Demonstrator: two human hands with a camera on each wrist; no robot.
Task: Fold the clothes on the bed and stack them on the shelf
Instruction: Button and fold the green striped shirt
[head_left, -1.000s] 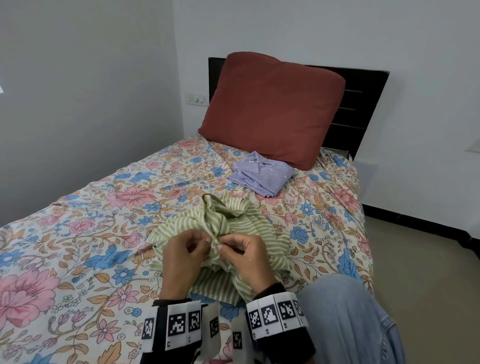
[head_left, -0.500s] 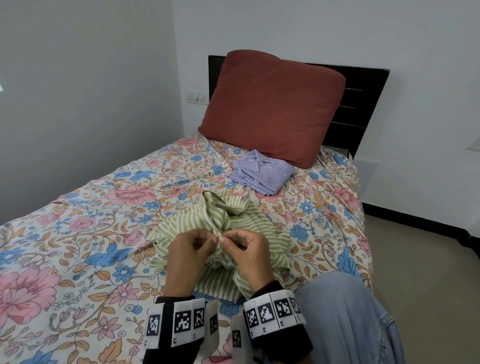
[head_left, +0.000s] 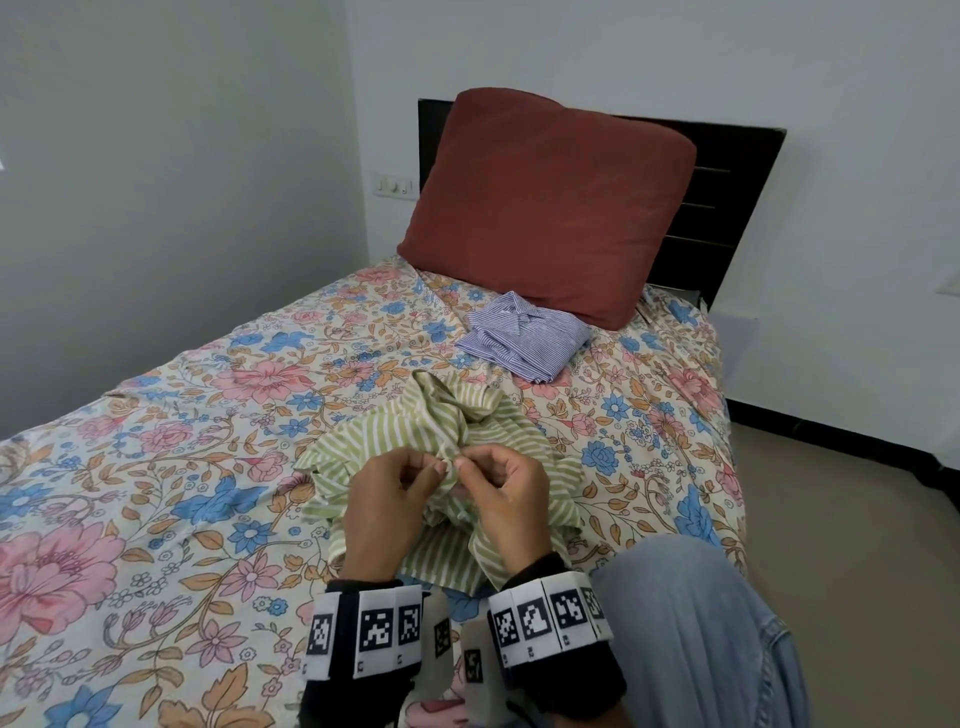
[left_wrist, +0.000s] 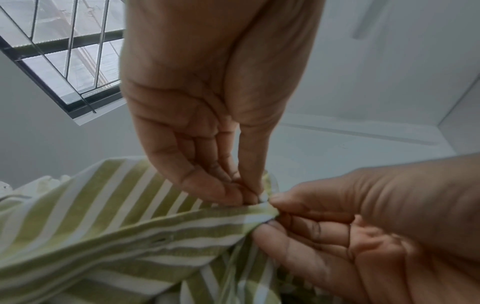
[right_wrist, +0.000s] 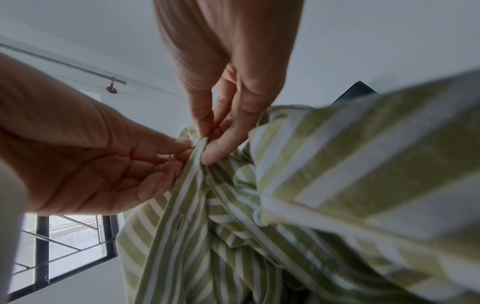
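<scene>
Left hand and right hand both pinch the same edge of the green striped shirt, crumpled on the bed; folded blue shirt lies farther up.

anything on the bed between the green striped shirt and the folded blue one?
Nothing: head view shows only bare floral bedsheet between green striped shirt and folded blue shirt.

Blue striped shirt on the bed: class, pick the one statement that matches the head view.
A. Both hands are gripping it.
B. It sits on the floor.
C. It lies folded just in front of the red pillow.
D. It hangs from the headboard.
C: the blue striped shirt lies folded on the bed, just in front of the red pillow; the hands pinch the green striped shirt instead.
</scene>
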